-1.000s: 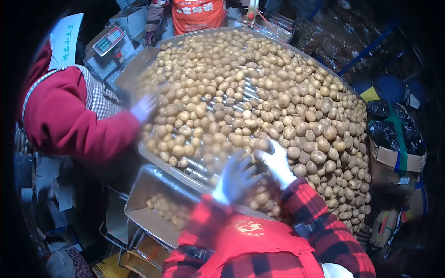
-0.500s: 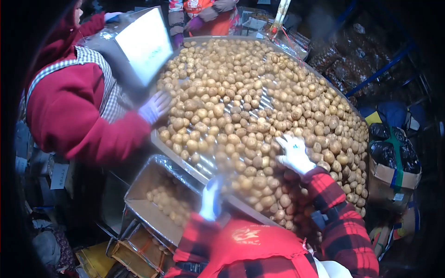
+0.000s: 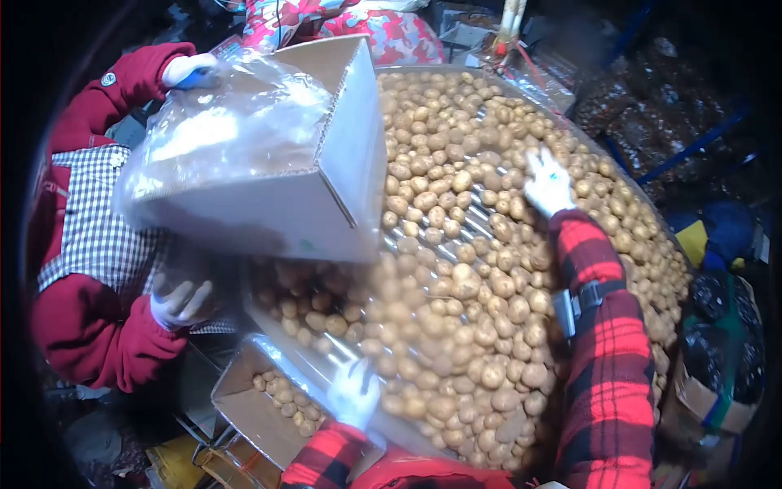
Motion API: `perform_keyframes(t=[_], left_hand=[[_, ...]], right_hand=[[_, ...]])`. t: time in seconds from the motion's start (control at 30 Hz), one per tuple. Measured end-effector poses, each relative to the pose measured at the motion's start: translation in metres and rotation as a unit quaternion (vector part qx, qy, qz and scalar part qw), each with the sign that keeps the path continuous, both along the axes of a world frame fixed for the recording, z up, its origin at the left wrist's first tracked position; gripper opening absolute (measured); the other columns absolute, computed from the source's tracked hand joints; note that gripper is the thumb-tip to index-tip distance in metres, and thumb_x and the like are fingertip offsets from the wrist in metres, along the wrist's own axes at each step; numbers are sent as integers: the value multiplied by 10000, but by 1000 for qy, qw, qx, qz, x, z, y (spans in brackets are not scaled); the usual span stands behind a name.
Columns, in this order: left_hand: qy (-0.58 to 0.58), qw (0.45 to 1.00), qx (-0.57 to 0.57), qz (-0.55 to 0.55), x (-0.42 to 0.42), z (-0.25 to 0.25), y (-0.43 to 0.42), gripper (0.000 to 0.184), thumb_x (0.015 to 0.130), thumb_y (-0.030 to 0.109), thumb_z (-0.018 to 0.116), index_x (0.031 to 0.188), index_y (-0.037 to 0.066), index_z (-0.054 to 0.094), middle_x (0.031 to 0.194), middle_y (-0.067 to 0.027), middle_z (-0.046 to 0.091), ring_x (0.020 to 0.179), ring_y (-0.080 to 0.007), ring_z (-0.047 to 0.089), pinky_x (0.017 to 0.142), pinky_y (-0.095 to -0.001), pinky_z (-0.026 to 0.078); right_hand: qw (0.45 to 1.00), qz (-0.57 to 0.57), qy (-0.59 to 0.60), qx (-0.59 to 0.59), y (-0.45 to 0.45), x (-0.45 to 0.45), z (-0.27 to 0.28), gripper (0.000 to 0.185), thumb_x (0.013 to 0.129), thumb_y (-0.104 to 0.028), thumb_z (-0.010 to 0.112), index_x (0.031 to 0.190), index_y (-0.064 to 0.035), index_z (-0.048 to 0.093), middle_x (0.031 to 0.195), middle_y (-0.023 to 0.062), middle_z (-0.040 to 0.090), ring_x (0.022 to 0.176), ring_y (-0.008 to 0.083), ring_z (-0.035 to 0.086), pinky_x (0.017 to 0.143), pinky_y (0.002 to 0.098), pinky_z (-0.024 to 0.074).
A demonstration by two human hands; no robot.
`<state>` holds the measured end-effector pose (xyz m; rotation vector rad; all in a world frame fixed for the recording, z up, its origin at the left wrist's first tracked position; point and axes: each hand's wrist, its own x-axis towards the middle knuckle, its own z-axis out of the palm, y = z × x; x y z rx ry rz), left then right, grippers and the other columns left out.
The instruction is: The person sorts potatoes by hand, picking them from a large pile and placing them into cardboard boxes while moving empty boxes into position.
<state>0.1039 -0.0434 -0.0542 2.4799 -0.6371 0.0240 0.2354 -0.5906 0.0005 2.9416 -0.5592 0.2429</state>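
Observation:
Potatoes [image 3: 489, 326] cover a large metal-rimmed sorting table, with metal bars [image 3: 472, 224] showing between them. My right hand [image 3: 548, 181], in a white glove, reaches far over the pile, fingers spread on the potatoes and holding none that I can see. Near the table's front edge, my left hand [image 3: 353, 393], also gloved, has its fingers apart beside blurred potatoes and the metal bars. Just below and left of it stands a plastic-lined cardboard box [image 3: 244, 407] with small potatoes [image 3: 289, 403] inside.
At the left, a co-worker in a red top [image 3: 106, 334] holds a large plastic-lined carton [image 3: 261, 212] tilted over the table's left part. Floral fabric [image 3: 391, 33] shows at the back. A box of black bags [image 3: 717, 359] stands at the right.
My right arm has stretched farther forward over the potatoes. My left hand has moved from the pile to the front edge. The co-worker's carton has swung in over the table.

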Motion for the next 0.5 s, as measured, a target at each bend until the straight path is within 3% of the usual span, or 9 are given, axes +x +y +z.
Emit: perform_keyframes(t=[0.1,0.17,0.23,0.27,0.3,0.37,0.4,0.47,0.5], left_hand=[[23,1000,11,16,1,14,-6,348,786,145,727,1126,77,709,1068,-136,695,950,-345,662,831,-444,553],[33,998,37,25,1,13,-6,352,783,143,722,1128,72,709,1076,-141,701,959,-348,664,845,-447,554],[24,999,34,29,-3,10,-3,343,786,141,718,1122,69,710,1082,-140,700,972,-349,666,859,-442,556],[36,998,43,31,-3,14,-4,344,787,143,719,1121,63,714,1088,-147,698,987,-349,668,872,-438,558],[42,998,46,33,-4,15,-4,344,787,143,719,1121,63,714,1088,-147,698,987,-349,668,872,-438,558],[51,997,35,42,-4,17,-7,352,786,144,722,1130,66,716,1097,-153,696,990,-347,671,874,-435,559],[30,999,28,32,-4,10,-4,362,792,154,722,1143,69,715,1106,-155,696,988,-349,672,872,-432,559],[37,998,23,41,-4,12,-4,363,796,160,720,1147,71,715,1106,-151,697,986,-349,672,874,-429,559],[45,998,21,48,-5,13,-4,364,800,166,718,1152,74,714,1105,-148,699,985,-350,672,875,-427,558]], right_hand=[[1000,-2,7,-24,-55,51,-25,629,870,-196,554,1494,-185,484,1580,197,391,1349,386,484,1119,506,396],[995,-74,46,39,-74,68,-63,578,899,-190,532,1475,-243,515,1584,169,394,1360,370,481,1114,492,408],[978,-142,133,72,-55,70,-35,501,931,-194,499,1419,-277,575,1592,146,394,1409,362,440,1102,481,425],[974,-148,166,46,-45,72,-17,436,924,-228,536,1351,-238,626,1506,160,508,1366,349,504,1062,466,464],[964,-127,172,157,-54,73,-10,393,902,-274,593,1283,-199,658,1330,192,641,1241,347,609,1013,463,496],[973,-119,150,128,-48,60,-11,390,877,-304,635,1236,-155,676,1217,206,691,1142,348,661,987,460,508],[976,-115,149,112,-38,58,-9,351,892,-287,600,1195,-137,696,1223,200,692,1157,349,654,989,463,506],[980,-38,174,87,-2,38,3,290,915,-217,528,1121,-120,708,1170,203,705,1094,360,682,936,466,536],[992,52,112,-6,13,22,-10,256,919,-185,520,1077,-106,704,1058,195,717,973,371,701,859,477,549]])
